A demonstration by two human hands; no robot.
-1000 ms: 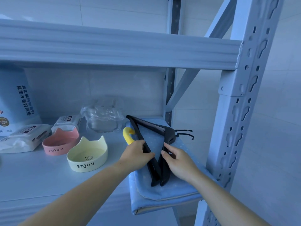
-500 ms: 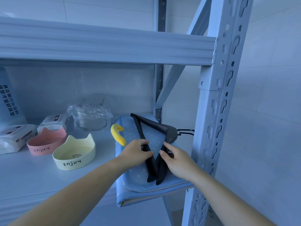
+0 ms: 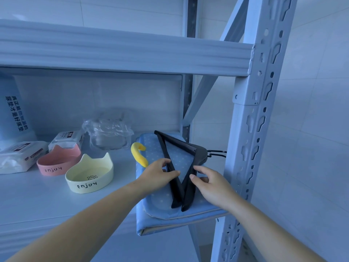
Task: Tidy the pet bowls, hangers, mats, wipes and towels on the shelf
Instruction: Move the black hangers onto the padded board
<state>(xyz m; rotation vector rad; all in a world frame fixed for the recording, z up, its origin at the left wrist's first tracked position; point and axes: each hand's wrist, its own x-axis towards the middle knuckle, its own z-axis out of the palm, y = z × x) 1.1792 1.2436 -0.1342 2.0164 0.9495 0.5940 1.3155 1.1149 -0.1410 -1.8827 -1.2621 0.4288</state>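
your left hand (image 3: 160, 174) pinches the left arm of the black hangers (image 3: 176, 190), and your right hand (image 3: 213, 184) pinches the right arm, thumb on it. the hangers lie flat on the folded blue mat (image 3: 151, 152) at the right end of the shelf (image 3: 56, 201), hooks pointing toward the post.

progress, my guess: abt midway. the bowls sit just beside each other w/ the wipes behind them, and the hangers are being squared up. the mat overhangs the shelf front, and i can't spot any towels.

count:
- 2 hooks show, so prob 2 hangers
- 1 mat
- 2 bowls: pink bowl (image 3: 56, 163) & cream bowl (image 3: 90, 178)
- 2 wipes packs (image 3: 18, 156)
- 1 clear plastic bag (image 3: 109, 133)
- 1 yellow hook (image 3: 138, 156)
- 1 tall blue bag (image 3: 13, 110) far left
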